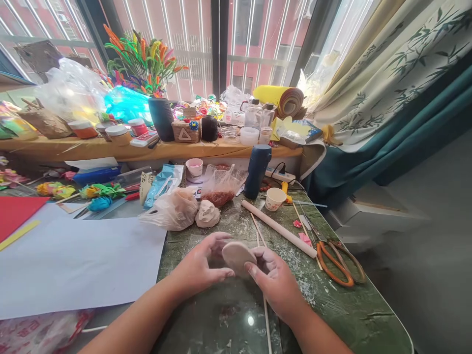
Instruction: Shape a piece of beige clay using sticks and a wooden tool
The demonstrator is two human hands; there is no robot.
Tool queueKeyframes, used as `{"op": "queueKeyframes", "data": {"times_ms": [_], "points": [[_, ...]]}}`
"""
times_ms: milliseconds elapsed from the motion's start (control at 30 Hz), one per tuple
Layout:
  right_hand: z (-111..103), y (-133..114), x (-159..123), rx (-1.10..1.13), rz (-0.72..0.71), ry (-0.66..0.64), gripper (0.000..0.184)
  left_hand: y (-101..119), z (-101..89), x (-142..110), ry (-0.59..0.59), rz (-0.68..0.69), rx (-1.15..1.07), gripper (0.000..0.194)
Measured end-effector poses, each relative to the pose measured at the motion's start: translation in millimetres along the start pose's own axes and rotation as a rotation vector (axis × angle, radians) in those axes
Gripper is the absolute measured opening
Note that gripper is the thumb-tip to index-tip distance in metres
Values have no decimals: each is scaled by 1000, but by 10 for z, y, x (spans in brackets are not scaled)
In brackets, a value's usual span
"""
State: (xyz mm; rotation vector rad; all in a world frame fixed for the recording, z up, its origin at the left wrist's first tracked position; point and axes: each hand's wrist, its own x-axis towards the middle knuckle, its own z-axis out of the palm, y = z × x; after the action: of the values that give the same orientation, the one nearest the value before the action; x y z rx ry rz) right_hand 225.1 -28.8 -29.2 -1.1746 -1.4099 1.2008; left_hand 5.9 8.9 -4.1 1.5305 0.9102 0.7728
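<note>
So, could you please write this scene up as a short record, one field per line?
Held: pale disc, flat and tilted
Holding: right hand, thumb and fingers at the disc's edge
Other: left hand, open beside the disc; contact unclear
Beyond hands: pale lump next to a plastic bag
Right side: pale rod, orange-handled scissors
Left side: large white sheet
</note>
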Motion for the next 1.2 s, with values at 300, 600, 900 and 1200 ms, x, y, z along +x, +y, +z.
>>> {"op": "queueKeyframes", "data": {"times_ms": [300,600,900,1200], "points": [[325,8,-35,381,90,-10,41,-5,62,27,124,-132,-205,37],[218,93,-5,-85,76,16,37,-38,11,48,92,-166,242,40],[265,221,-132,-533,-225,175,51,-30,-40,36,-18,78,631,35],[231,467,-53,-688,-457,22,53,-125,33,8,120,93,591,29]]}}
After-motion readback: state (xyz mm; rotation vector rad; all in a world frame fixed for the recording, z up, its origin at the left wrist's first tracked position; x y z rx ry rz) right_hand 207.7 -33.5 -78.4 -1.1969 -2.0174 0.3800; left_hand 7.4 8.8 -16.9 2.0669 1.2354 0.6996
